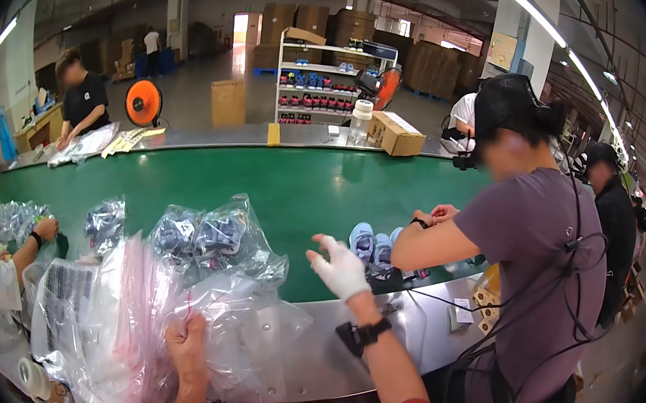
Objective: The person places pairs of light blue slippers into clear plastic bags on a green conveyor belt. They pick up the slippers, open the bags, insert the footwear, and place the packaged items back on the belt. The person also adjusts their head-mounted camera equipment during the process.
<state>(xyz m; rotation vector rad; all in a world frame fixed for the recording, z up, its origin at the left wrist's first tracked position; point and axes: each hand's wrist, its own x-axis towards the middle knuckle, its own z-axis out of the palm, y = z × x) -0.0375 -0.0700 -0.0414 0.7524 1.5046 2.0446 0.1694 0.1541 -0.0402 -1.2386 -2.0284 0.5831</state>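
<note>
My left hand (188, 345) pinches the upper edge of a clear plastic bag (246, 335) at the near edge of the work surface. Beside it lies a thick stack of clear bags with pinkish edges (133, 323). Over the green belt, my right hand (341, 270), in a white glove, is raised with fingers apart and holds nothing. Just to its right stand light blue shoes (362, 241), partly behind a co-worker's arm. Beyond my left hand, bagged shoes (221, 234) rest on the belt in clear plastic.
A green conveyor belt (294, 179) runs across, with a metal ledge (316, 342) on my side. Close on my right, a co-worker (541, 224) leans over the belt; another person's hand (44, 229) works at far left. A cardboard box (397, 134) sits on the far ledge.
</note>
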